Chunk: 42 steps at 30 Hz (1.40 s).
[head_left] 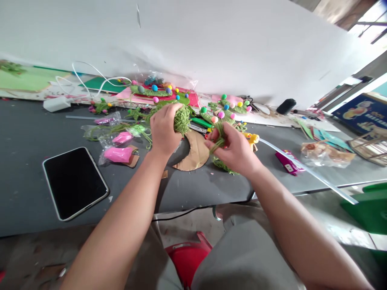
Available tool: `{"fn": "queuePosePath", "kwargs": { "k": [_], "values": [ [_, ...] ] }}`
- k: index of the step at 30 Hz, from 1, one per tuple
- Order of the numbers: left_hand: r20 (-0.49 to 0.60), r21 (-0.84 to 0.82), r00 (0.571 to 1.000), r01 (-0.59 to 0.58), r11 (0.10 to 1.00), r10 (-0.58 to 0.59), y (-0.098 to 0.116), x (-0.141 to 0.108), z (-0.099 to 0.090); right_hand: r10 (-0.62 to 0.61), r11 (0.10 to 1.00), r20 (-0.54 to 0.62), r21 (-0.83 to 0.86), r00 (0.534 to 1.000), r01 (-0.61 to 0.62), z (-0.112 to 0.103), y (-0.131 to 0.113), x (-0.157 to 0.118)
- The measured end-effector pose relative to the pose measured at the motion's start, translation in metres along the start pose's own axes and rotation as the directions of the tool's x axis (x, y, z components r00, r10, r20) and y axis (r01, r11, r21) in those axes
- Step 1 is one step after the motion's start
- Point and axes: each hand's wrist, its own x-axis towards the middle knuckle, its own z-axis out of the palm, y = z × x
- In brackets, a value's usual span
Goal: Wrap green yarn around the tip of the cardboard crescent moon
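My left hand is closed round a bundle of green yarn above the middle of the table. In my right hand there are several strands of green yarn, pinched between thumb and fingers. Between the two hands lies a crescent-shaped piece of cardboard, flat on the table. More loose green yarn rests below my right hand. Behind the hands are green yarn-wrapped pieces dotted with coloured pom-poms. A yellow glue gun with a long clear glue stick lies just right of my right hand.
A tablet lies at the left, with pink items in plastic bags beside it. Coloured paper sheets line the wall. On the right are a purple packet and a plastic bag. The glue stick reaches past the table's front edge.
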Motion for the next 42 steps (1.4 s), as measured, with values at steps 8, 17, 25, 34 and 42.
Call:
{"fn": "queuePosePath", "kwargs": {
  "k": [8,17,25,34,42],
  "values": [
    [0.027,-0.024,0.999,-0.022,0.999,0.022,-0.003,-0.002,0.001,-0.027,0.999,0.290,-0.022,0.957,0.035,-0.002,0.013,0.009],
    [0.039,0.000,0.999,-0.019,1.000,0.019,-0.002,-0.002,0.001,0.106,0.994,0.352,-0.056,0.930,-0.092,0.005,0.005,0.013],
    [0.042,0.011,0.999,0.006,1.000,-0.006,-0.001,-0.003,0.002,0.089,0.974,0.027,-0.210,0.996,-0.082,0.034,0.008,0.025],
    [0.003,-0.097,0.998,-0.058,0.994,0.059,-0.002,-0.001,0.002,0.125,0.978,0.073,0.156,0.989,-0.135,0.030,0.029,0.026],
    [-0.068,-0.413,0.996,-0.081,0.907,0.058,0.015,-0.001,0.004,0.275,0.726,0.121,0.624,0.954,-0.288,0.035,0.021,0.024]
  ]
}}
